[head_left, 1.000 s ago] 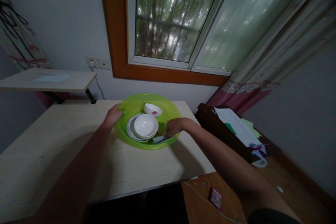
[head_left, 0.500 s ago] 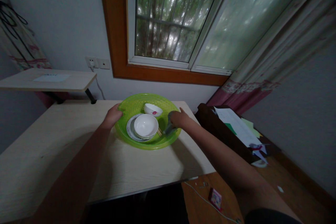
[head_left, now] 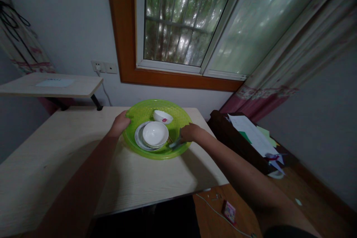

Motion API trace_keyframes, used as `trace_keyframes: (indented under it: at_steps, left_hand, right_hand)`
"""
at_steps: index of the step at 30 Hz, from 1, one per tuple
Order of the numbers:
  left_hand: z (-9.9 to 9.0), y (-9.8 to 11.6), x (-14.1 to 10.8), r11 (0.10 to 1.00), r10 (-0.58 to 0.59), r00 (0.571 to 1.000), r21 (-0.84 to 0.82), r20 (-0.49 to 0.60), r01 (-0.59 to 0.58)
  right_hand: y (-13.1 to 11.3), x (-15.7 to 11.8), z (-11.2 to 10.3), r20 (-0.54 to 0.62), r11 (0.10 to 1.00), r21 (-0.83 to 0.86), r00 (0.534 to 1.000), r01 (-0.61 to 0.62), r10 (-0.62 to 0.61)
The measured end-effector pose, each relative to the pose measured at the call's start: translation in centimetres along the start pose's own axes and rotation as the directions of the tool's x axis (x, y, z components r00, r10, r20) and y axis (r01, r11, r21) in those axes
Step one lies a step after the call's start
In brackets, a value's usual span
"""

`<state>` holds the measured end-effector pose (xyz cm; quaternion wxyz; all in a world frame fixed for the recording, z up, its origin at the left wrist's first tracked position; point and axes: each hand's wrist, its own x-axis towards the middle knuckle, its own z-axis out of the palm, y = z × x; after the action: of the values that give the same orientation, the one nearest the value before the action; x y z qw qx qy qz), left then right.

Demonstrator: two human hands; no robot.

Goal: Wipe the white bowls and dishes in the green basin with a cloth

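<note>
A round green plastic basin [head_left: 178, 114] rests on the pale wooden table [head_left: 156, 178]. My left hand [head_left: 121, 122] is closed on its left rim. Inside the basin's right side, my right hand [head_left: 190, 132] grips a grey cloth [head_left: 176, 142], whose lower end hangs toward the basin wall. A white bowl [head_left: 155, 133] sits on a patterned plate [head_left: 138, 136] in the basin. Behind them leans a tilted white bowl [head_left: 162, 117] with a pink flower. Chopsticks [head_left: 170, 140] lie between the plate and the cloth, partly hidden.
A raised shelf [head_left: 80, 83] with a paper slip stands at the table's left rear. Against the wall are sockets [head_left: 104, 67] and a window. Right of the table is a dark brown piece of furniture [head_left: 237, 137] with papers. A cable [head_left: 220, 214] and small pink box [head_left: 229, 211] lie on the floor.
My right hand has moved slightly down along the basin's right inner side, and the cloth has shifted lower and closer to the front. My left hand keeps its place on the rim.
</note>
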<state>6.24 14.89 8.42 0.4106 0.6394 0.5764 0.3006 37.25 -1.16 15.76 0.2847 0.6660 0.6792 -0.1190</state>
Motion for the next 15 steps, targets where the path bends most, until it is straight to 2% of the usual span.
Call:
trace_keyframes:
  at_steps: [3,5,7,9,11,13,15]
  left_hand:
    - [-0.1,0.0,-0.1,1.0,-0.001,1.0,-0.014,0.003,0.001]
    - [-0.1,-0.1,-0.1,1.0,-0.003,1.0,-0.019,0.002,0.003]
    - [-0.1,-0.1,-0.1,1.0,-0.004,1.0,-0.017,-0.003,0.004]
    - [-0.1,-0.1,-0.1,1.0,-0.002,1.0,-0.016,-0.005,0.002]
    - [-0.1,-0.1,-0.1,1.0,0.007,1.0,-0.024,-0.003,-0.007]
    - [-0.1,-0.2,0.0,0.999,0.015,1.0,-0.038,0.006,-0.015]
    - [-0.1,-0.3,0.0,0.999,0.019,1.0,-0.049,0.012,-0.018]
  right_hand:
    - [-0.5,-1.1,-1.0,0.123,0.987,0.081,0.981,0.138,-0.148]
    - [-0.6,-1.5,-1.4,0.157,0.972,0.126,0.963,0.199,-0.218]
    - [-0.3,-1.5,-1.6,0.162,0.966,0.144,0.958,0.214,-0.236]
    - [0.2,-1.1,-1.5,0.157,0.977,0.124,0.968,0.175,-0.193]
    - [0.7,-0.3,-1.2,0.123,0.994,0.062,0.987,0.092,-0.099]
    - [1.3,0.7,-0.7,0.046,1.0,0.002,0.999,0.007,-0.008]
    - [1.9,1.8,0.1,-0.062,0.999,-0.025,0.998,-0.032,0.031]
